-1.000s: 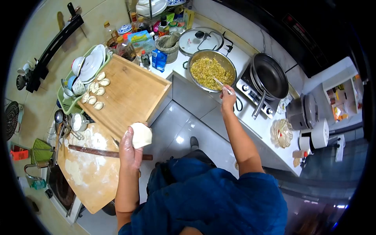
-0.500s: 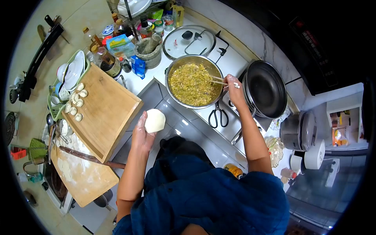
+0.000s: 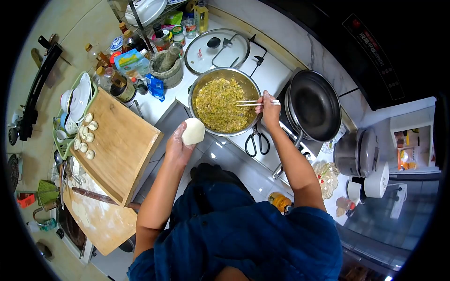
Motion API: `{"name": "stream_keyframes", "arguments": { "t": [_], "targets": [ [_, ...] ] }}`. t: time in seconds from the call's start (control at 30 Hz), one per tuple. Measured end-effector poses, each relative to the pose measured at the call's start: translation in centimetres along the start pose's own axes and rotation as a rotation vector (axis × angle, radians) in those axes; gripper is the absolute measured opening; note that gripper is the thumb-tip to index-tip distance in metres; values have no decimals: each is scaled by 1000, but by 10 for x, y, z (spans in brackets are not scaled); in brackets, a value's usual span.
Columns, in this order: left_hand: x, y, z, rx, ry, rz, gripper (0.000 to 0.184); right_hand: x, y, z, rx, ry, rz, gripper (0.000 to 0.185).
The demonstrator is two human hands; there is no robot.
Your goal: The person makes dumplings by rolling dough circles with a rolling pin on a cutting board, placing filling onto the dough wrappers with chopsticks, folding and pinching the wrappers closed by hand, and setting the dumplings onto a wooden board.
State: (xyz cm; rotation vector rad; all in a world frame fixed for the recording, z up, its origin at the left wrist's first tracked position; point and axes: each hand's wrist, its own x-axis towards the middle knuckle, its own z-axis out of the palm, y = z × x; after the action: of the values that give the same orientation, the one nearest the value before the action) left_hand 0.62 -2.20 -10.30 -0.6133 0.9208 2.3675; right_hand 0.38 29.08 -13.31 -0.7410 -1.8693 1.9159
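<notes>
A round, pale dumpling wrapper (image 3: pixel 193 131) lies in my left hand (image 3: pixel 176 146), close to the near left rim of a steel bowl (image 3: pixel 193 108). Chopped yellow-green filling (image 3: pixel 220 104) nearly covers the inside of that bowl. My right hand (image 3: pixel 270 110) grips a pair of chopsticks (image 3: pixel 248 103) from the bowl's right side, their tips down in the filling. Several folded dumplings (image 3: pixel 88 136) rest along the left side of a wooden tray (image 3: pixel 123 140).
Black-handled scissors (image 3: pixel 257 143) lie just below the bowl. A dark frying pan (image 3: pixel 315 107) stands to the right, and a glass lid (image 3: pixel 218 50) lies behind. A rolling pin (image 3: pixel 96 195) crosses the floured board (image 3: pixel 110 225). A stone mortar (image 3: pixel 169 75) stands among bottles.
My left hand has moved up with the wrapper, nearer the bowl. My right hand has shifted left and slightly down, and the chopsticks reach further into the filling. The whole view has turned a little.
</notes>
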Motion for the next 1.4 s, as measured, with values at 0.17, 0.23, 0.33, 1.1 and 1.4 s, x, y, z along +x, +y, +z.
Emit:
{"name": "stream_keyframes", "arguments": {
  "t": [0.17, 0.23, 0.33, 1.1, 1.4],
  "targets": [
    [17, 0, 16, 4, 72, 10, 31, 5, 6, -11, 225, 66, 63, 41],
    [28, -1, 19, 18, 53, 20, 32, 4, 2, -16, 277, 84, 112, 41],
    [45, -4, 25, 35, 46, 37, 33, -3, -2, -21, 359, 80, 163, 40],
    [75, -9, 19, 31, 131, 106, 35, 2, 25, -2, 309, 120, 200, 42],
    [79, -7, 41, 13, 152, 121, 35, -8, 8, -18, 474, 98, 290, 40]
  ]
}}
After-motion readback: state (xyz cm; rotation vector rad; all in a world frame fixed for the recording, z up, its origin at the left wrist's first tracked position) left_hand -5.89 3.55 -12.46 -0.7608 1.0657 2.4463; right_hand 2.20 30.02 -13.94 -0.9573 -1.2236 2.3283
